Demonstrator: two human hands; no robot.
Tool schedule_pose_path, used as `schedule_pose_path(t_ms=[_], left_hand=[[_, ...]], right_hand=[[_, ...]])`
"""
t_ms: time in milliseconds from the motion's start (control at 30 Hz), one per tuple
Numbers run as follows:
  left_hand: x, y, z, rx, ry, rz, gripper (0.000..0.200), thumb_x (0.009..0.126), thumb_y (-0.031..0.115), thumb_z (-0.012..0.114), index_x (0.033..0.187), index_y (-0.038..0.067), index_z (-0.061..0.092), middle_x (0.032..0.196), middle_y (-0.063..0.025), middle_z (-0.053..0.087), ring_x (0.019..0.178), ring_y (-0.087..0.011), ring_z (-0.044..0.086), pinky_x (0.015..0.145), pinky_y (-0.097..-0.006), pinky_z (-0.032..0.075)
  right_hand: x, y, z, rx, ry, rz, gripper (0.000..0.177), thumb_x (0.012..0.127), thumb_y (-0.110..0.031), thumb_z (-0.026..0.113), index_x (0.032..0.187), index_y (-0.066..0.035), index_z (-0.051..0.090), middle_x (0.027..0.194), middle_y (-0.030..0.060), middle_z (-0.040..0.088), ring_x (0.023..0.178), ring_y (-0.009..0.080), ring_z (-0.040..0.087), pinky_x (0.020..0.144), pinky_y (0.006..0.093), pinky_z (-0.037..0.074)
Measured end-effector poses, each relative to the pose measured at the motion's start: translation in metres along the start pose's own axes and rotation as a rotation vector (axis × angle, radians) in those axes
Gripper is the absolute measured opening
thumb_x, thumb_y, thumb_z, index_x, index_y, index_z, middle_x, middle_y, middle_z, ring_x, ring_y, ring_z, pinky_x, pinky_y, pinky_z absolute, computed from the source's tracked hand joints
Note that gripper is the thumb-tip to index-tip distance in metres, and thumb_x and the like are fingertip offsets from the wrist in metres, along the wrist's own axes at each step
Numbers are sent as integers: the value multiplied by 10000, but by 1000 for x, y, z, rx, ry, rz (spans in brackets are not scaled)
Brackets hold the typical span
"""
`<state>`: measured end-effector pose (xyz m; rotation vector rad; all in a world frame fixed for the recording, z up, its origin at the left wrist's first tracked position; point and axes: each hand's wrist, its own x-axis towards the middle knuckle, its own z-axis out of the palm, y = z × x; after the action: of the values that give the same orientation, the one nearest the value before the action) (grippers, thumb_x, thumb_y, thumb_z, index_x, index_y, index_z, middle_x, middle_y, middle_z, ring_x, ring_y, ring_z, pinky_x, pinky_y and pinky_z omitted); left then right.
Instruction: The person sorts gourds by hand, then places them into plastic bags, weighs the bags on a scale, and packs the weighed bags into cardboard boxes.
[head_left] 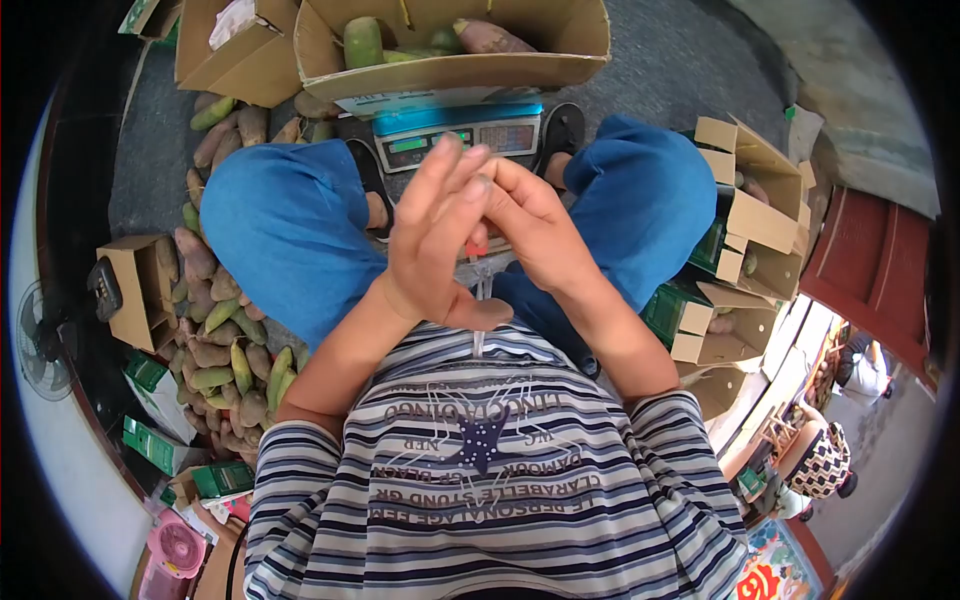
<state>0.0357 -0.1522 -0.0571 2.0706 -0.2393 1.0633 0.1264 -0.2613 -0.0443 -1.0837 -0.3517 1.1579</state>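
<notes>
Above the lap, my left hand (435, 235) is raised with its fingers stretched and its thumb apart. My right hand (540, 220) touches its fingers, with thumb and fingertips pinched together; what they hold, if anything, is hidden. A small red thing (475, 248) shows between the hands, and a thin clear strip (480, 340) hangs below them. Beyond the hands, a digital scale (408, 146) with a blue top stands between the feet. The open cardboard box (450, 73) above it holds green and reddish-brown long vegetables (490, 37).
A large pile of similar vegetables (215, 330) covers the floor at left. Open cartons (760, 210) stand at right, another carton (135, 290) at far left. A grey fan (42, 340) and pink fan (177, 548) are at left. Other people (815, 460) are at far right.
</notes>
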Motion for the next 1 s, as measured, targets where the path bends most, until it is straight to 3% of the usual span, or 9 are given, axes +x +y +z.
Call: schedule_pose_path(t_ms=[233, 400, 467, 533, 567, 667, 767, 867, 1000], left_hand=[[-8, 9, 6, 60, -112, 37, 858, 780, 623, 587, 1300, -33, 398, 1349, -316, 307, 1159, -420, 497, 956, -471, 429], [10, 6, -3, 66, -173, 112, 778, 682, 528, 709, 1228, 9, 516, 1302, -268, 422, 1137, -397, 511, 902, -402, 478], [45, 5, -33, 215, -154, -8, 720, 577, 333, 753, 1200, 34, 555, 1294, -245, 448, 1181, -384, 474, 974, -422, 397], [75, -23, -58, 505, 0, 29, 526, 695, 218, 677, 1169, 21, 566, 1228, -178, 529, 1158, -347, 488, 955, -403, 395], [84, -29, -68, 541, 33, -111, 458, 835, 301, 598, 1187, 10, 568, 1270, -194, 514, 1179, -311, 491, 960, -381, 391], [111, -50, -85, 769, 30, -270, 302, 854, 145, 538, 1110, -13, 559, 1196, -188, 529, 1139, -314, 501, 946, -365, 394], [102, -135, -121, 662, -152, -419, 531, 834, 402, 617, 1176, -2, 567, 1255, -199, 522, 1153, -303, 511, 936, -355, 407], [84, -185, -130, 728, -313, -460, 578, 840, 463, 599, 1159, -18, 566, 1165, -214, 576, 1080, -312, 557, 897, -349, 428], [51, -238, -134, 684, -417, -816, 677, 811, 576, 557, 1046, -59, 575, 1003, -280, 611, 962, -393, 586, 833, -403, 442]], right_hand=[[0, 4, 0, -126, 49, -30, 135, 901, -190, 548, 904, -55, 545, 763, -22, 548, 653, 33, 493, 543, 186, 419], [6, -6, -6, 8, 42, 110, 304, 945, -326, 502, 787, -71, 557, 620, -34, 514, 530, 41, 448, 504, 198, 378], [5, -14, -18, -55, 98, -41, 323, 972, -314, 436, 898, -36, 584, 672, 0, 565, 543, 61, 492, 514, 201, 409], [-3, -35, -31, -124, 217, -165, 321, 974, -297, 432, 967, -21, 595, 710, 20, 591, 570, 70, 515, 540, 202, 430], [-8, -44, -38, -164, 263, -227, 325, 974, -296, 430, 976, -18, 597, 721, 24, 593, 586, 70, 515, 556, 202, 432], [-27, -69, -56, -282, 295, -342, 327, 974, -291, 425, 1011, -16, 597, 748, 29, 591, 631, 67, 510, 598, 201, 428], [-42, -87, -59, -471, 373, -369, 287, 964, -256, 461, 980, -13, 612, 742, 21, 596, 636, 60, 511, 602, 189, 416], [-46, -94, -67, -726, 441, -373, 237, 949, -220, 500, 962, -12, 614, 746, 27, 610, 653, 75, 545, 614, 200, 437], [-44, -93, -82, -925, 478, -362, 208, 925, -203, 534, 966, -11, 603, 744, 64, 641, 683, 112, 613, 616, 244, 481]])
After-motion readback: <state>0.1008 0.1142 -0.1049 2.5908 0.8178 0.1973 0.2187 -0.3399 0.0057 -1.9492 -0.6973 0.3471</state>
